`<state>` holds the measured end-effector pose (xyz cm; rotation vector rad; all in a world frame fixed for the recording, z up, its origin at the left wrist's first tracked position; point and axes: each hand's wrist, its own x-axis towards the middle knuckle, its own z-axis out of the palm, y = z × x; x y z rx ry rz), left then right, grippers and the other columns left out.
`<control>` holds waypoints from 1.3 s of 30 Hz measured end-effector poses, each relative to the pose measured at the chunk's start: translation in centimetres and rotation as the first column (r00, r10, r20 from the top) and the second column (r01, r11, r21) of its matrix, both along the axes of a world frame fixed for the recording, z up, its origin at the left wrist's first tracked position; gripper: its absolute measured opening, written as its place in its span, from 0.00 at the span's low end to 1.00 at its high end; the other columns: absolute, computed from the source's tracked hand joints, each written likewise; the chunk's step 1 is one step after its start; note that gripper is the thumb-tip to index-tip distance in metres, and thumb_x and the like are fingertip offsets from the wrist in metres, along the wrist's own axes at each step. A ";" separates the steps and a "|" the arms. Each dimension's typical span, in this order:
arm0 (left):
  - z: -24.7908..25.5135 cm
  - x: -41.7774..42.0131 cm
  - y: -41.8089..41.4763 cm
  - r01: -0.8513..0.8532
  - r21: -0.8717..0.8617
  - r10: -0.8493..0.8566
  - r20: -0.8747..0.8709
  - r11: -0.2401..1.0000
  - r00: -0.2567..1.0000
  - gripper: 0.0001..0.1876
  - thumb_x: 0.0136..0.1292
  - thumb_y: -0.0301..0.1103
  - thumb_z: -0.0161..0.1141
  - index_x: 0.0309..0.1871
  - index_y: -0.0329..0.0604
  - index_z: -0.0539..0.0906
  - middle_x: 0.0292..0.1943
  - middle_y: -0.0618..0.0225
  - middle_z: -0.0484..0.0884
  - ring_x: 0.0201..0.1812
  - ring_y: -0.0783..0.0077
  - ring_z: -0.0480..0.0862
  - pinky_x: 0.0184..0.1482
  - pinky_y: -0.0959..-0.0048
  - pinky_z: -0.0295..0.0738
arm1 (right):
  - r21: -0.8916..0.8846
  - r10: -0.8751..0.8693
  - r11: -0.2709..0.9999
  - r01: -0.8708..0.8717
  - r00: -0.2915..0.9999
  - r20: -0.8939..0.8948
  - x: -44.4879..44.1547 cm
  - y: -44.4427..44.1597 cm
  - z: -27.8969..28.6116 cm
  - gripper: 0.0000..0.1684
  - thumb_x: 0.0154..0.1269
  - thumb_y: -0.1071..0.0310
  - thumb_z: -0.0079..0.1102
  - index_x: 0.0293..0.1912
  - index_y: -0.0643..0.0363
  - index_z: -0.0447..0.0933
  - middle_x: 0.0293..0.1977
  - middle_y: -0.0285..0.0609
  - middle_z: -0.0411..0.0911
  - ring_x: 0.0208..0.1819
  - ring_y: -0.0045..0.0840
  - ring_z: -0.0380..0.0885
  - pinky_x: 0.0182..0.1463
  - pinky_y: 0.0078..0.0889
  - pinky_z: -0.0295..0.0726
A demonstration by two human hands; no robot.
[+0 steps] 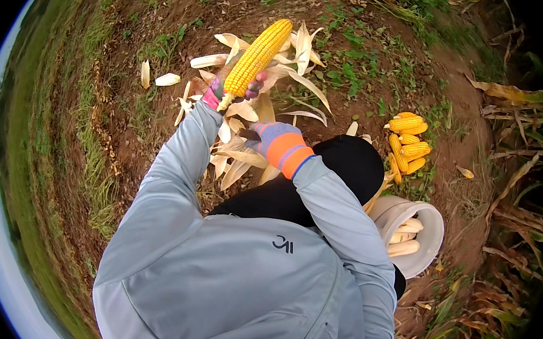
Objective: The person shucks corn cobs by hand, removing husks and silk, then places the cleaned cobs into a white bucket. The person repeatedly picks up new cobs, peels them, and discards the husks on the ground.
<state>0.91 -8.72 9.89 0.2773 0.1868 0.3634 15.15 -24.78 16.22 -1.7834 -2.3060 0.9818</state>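
Note:
A husked ear of yellow corn (258,57) lies along the palm of my left hand (240,80), which wears a patterned glove and has its fingers curled around the ear. My right hand (278,141), in a grey and orange knit glove, is closed around a short dark object (247,134), mostly hidden, whose kind I cannot tell. It is below and to the right of the corn, apart from it. Pale dry corn husks (249,156) are spread on the ground beneath and around both hands.
Several husked ears of corn (407,148) are piled on the soil at the right. Nearer, a tilted white plastic bucket (429,242) holds several pale, unhusked-looking ears (404,247). Dry corn plants (518,220) line the right edge. Low green weeds (349,75) grow ahead.

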 end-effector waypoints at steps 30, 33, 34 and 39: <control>4.2 10.2 1.9 0.291 0.625 0.067 -0.484 0.725 0.873 0.38 0.61 0.60 0.47 0.67 0.45 0.56 0.60 0.53 0.66 0.58 0.61 0.71 0.59 0.65 0.66 | 0.035 -0.280 0.954 0.299 0.923 -0.262 3.2 0.8 0.4 0.23 0.56 0.46 0.53 0.35 0.57 0.78 0.29 0.49 0.79 0.34 0.43 0.78 0.37 0.43 0.75; 5.0 4.2 -1.7 0.137 0.564 0.090 -0.356 0.814 0.930 0.41 0.60 0.62 0.47 0.67 0.39 0.55 0.59 0.55 0.68 0.55 0.64 0.72 0.59 0.66 0.66 | -0.270 -0.474 0.875 0.402 0.598 -0.647 4.2 2.1 1.4 0.25 0.60 0.46 0.53 0.42 0.59 0.78 0.28 0.43 0.80 0.27 0.28 0.76 0.34 0.31 0.75; 5.5 2.8 -2.8 0.136 0.544 0.118 -0.406 0.828 0.906 0.42 0.59 0.64 0.46 0.66 0.39 0.56 0.57 0.56 0.69 0.54 0.65 0.73 0.59 0.65 0.66 | -0.357 -0.507 0.836 0.416 0.336 -0.794 3.9 2.8 1.7 0.22 0.61 0.52 0.55 0.41 0.64 0.76 0.27 0.44 0.79 0.30 0.30 0.77 0.38 0.28 0.75; 7.4 0.5 -7.7 0.132 0.520 0.033 -0.295 0.844 0.955 0.47 0.57 0.69 0.42 0.68 0.38 0.51 0.65 0.60 0.57 0.60 0.66 0.67 0.58 0.61 0.68 | -0.405 -0.538 0.796 0.450 0.219 -0.814 5.1 4.1 1.9 0.26 0.64 0.48 0.51 0.44 0.63 0.78 0.42 0.40 0.79 0.44 0.23 0.74 0.50 0.22 0.68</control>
